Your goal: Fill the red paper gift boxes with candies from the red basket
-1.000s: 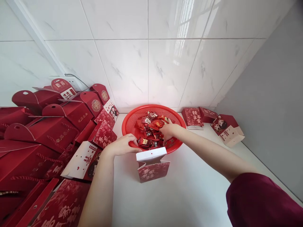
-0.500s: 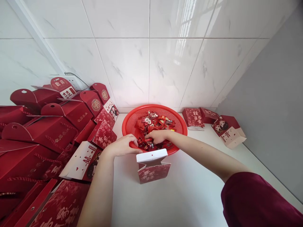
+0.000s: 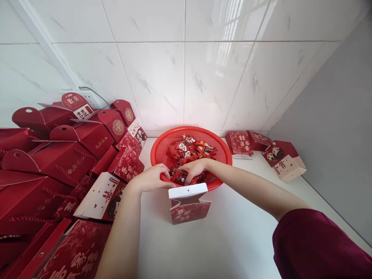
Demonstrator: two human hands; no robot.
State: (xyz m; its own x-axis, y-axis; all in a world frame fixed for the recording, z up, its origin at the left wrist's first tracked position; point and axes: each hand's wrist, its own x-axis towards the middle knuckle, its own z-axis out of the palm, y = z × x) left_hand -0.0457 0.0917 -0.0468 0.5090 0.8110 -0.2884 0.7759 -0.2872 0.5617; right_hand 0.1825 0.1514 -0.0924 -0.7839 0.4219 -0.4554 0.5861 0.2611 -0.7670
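Note:
A red perforated plastic basket stands against the tiled wall, with several red-wrapped candies heaped inside. My left hand grips its near left rim, thumb along the outside and fingers over the edge. My right hand reaches into the basket from the right. Its thumb and fingers are apart, touching the wrapped candies, and the fingertips are partly hidden among them. Just in front of the basket, a small red paper gift box stands upright with its white top flap raised, below my left fingertips.
Several larger red gift boxes with rope handles crowd the left side. Small gift boxes lie at the back right, including one with a panda print. A grey panel borders the white tabletop on the right.
My right hand's thumb and fingers have spread apart among the candies. My left hand keeps its place on the rim. The view has shifted slightly.

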